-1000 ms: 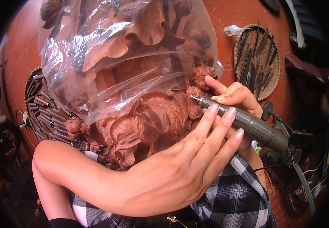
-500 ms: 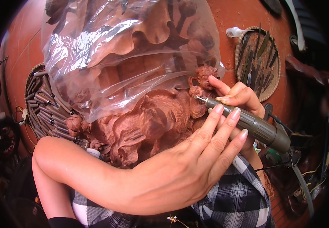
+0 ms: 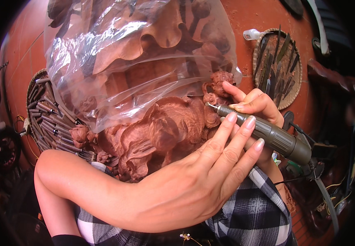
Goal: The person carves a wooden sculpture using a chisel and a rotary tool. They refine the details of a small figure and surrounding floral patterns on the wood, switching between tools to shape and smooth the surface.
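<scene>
A reddish-brown wood carving [image 3: 157,131] with petals, buds and leafy folds lies before me, its far part under clear plastic sheeting [image 3: 116,61]. My right hand [image 3: 259,106] is closed around an olive-green rotary carving tool [image 3: 275,137]. Its metal tip meets the small knobby buds at the carving's right side, and my right index finger reaches to a rounded carved bud [image 3: 220,82]. Crossing from the left, my left arm brings my left hand [image 3: 202,178] over the carving's near right part. Its fingers are stretched out, their tips against the tool; its thumb is mostly hidden.
Left of the carving, a round woven basket [image 3: 30,88] holds many wooden-handled chisels [image 3: 56,127]. At the far right, another woven tray [image 3: 297,90] bears dark flat blades, with a small white bottle [image 3: 251,34] beside it. A grey cable [image 3: 329,201] trails from the tool.
The tool and both hands have shifted slightly left, carrying the tip a little along the carved buds. The grip looks the same.
</scene>
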A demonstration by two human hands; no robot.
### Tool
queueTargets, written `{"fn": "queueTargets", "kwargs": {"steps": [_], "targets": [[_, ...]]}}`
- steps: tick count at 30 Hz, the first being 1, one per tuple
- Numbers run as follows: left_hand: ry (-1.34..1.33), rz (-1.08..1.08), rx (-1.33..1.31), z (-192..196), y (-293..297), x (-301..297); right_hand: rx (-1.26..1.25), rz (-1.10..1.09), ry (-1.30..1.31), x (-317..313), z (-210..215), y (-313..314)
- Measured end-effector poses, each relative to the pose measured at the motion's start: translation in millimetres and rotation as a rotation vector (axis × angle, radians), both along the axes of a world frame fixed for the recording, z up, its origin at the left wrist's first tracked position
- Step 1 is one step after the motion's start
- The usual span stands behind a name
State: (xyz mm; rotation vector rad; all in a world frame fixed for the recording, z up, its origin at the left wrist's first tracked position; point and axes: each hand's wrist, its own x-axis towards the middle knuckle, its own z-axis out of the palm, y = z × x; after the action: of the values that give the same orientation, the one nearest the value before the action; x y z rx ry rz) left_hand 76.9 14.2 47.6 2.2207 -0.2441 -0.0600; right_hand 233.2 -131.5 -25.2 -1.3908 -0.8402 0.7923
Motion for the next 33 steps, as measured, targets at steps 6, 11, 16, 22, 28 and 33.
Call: {"fn": "queueTargets", "kwargs": {"steps": [6, 11, 16, 22, 28, 33], "targets": [[-0.009, -0.001, 0.003, 0.4, -2.3, 2.6, 0.030, -0.011, 0.046, -0.3, -0.6, 0.1], [-0.005, -0.019, -0.029, -1.1, -1.9, 5.8, 0.049, -0.035, 0.098, 1.5, -1.9, -2.1], [-0.003, -0.024, -0.047, -3.9, -3.4, 10.0, 0.098, -0.110, 0.187, -0.3, -8.2, -2.8], [-0.004, -0.007, -0.036, -3.6, -5.6, 10.9, 0.104, -0.122, 0.253, -1.3, -8.7, -3.9], [0.001, -0.033, -0.013, -0.7, -1.2, 7.4, 0.075, -0.015, 0.167, 3.4, -7.9, -6.5], [0.000, -0.029, -0.010, -3.2, -2.4, 10.0, 0.097, -0.104, 0.220, -0.1, -9.6, -3.8]]}}
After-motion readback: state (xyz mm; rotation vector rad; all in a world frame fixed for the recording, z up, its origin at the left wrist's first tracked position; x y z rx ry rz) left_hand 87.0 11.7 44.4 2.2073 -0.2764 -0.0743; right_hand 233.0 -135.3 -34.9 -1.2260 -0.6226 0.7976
